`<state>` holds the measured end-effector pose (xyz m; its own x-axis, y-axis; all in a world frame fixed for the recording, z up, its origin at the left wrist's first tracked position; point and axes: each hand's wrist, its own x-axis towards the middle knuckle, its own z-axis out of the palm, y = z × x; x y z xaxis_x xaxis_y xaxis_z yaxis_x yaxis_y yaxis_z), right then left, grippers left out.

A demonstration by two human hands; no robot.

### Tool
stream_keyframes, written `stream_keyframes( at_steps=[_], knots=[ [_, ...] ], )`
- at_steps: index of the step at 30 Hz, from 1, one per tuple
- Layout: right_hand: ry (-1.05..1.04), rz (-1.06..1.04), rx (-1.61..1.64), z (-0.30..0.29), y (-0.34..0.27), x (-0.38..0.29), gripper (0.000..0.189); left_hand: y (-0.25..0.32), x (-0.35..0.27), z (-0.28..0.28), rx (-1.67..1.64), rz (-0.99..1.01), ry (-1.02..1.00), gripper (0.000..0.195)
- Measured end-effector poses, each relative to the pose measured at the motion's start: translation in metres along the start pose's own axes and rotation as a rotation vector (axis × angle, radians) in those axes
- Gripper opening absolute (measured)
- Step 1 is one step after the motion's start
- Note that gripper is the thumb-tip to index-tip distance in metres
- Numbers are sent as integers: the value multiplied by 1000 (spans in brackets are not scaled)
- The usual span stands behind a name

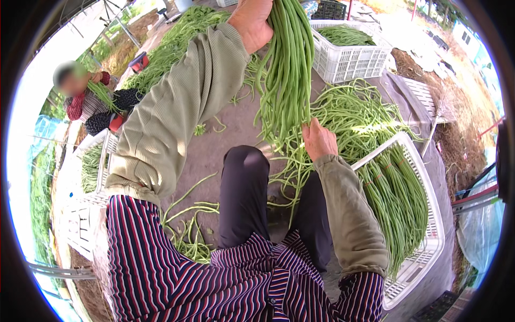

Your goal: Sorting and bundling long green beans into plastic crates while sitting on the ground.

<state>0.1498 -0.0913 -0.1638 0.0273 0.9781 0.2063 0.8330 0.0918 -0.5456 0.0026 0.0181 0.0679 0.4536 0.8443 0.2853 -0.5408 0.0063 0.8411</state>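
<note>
My left hand, raised at the top of the view, grips a thick bunch of green yardlong beans near its upper end, which the picture's edge cuts off. The bunch hangs down beyond my knees. At its lower right side, my right hand pinches a bean tip between thumb and finger; the exact strand is hard to tell. Behind that hand spreads a loose heap of yardlong beans on the ground. By my right forearm, a white plastic crate holds several tied bean bundles.
Another white crate with beans stands beyond the heap. A long bean pile runs along the far left. A person sits there holding beans, beside a white crate. Stray beans lie left of my legs. A broom rests at right.
</note>
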Motion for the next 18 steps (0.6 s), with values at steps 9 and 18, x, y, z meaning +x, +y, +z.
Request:
stream_keyframes(
  at_steps=[9, 18],
  knots=[
    [-225, 231, -159, 33, 45, -15, 23, -12, -1, -8, 79, 84, 186, 19],
    [-393, 294, -26, -56, 71, -3, 60, -26, -13, 0, 518, 150, 122, 26]
  ],
)
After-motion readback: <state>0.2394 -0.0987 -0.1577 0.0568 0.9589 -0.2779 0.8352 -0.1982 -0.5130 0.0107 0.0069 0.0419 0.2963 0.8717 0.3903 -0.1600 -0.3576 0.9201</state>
